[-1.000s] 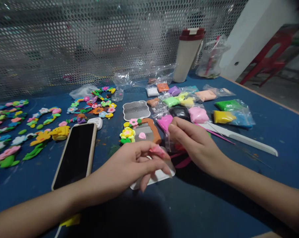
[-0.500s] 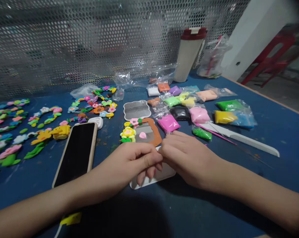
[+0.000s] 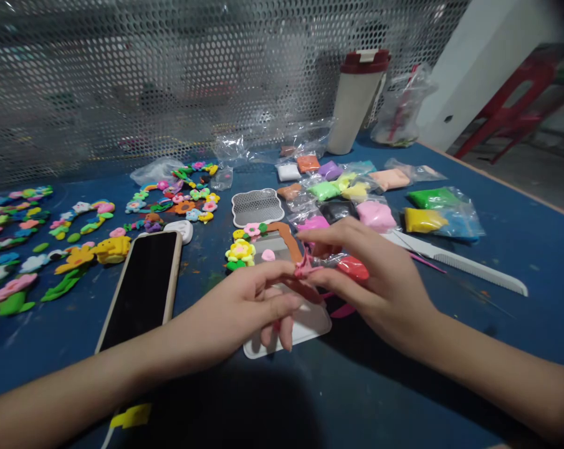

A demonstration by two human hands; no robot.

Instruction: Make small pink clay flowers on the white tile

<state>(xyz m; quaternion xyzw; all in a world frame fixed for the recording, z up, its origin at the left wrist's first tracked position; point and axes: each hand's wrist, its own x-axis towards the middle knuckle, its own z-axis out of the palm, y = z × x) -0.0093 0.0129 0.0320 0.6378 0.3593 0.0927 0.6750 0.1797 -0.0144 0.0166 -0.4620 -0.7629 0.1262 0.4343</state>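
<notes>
A small stretched piece of pink clay (image 3: 305, 267) is between my two hands. My left hand (image 3: 253, 305) touches it with the index fingertip, the other fingers curled below. My right hand (image 3: 370, 274) grips the clay's other side between thumb and forefinger. Beneath my hands lies a white plate (image 3: 305, 321), partly covered. Just beyond is a mirror frame (image 3: 288, 237) edged with brown clay and clay flowers, and a light pink blob (image 3: 268, 255) sits on its glass. A bag of red clay (image 3: 354, 267) shows behind my right fingers.
A phone (image 3: 144, 287) lies left of my hands, near several clay-decorated pieces (image 3: 83, 218). Bagged clay (image 3: 375, 215), a white comb-like tool (image 3: 473, 265) and a tumbler (image 3: 359, 103) are to the right. A perforated metal panel (image 3: 146, 81) stands behind.
My hands were close together, hiding what they held. Now the right fingers have spread and lifted, and the pink clay shows between the hands. The red clay bag has come into sight.
</notes>
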